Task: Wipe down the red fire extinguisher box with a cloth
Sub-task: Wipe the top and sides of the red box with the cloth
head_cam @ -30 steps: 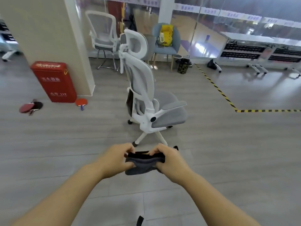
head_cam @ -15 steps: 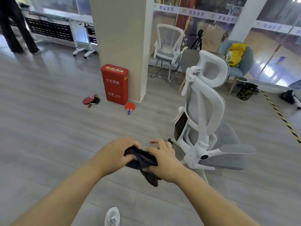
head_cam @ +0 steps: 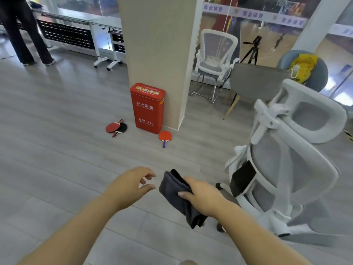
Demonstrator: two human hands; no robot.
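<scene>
The red fire extinguisher box (head_cam: 147,108) stands upright on the floor against a beige pillar (head_cam: 158,44), well ahead of me. It has white characters on its front and a closed lid. My right hand (head_cam: 202,196) grips a folded dark grey cloth (head_cam: 177,194), which hangs down below the hand. My left hand (head_cam: 131,186) is just left of the cloth, fingers curled apart and holding nothing. Both hands are far short of the box.
Two table tennis paddles (head_cam: 116,127) lie left of the box and one red paddle (head_cam: 165,137) lies at its right. A white and grey office chair (head_cam: 290,169) stands close on my right. A person's legs (head_cam: 26,35) are at the far left, by white tables.
My left hand has let go of the cloth, which now hangs from the right hand alone. The view has swung left and closer, bringing the red box toward the centre.
</scene>
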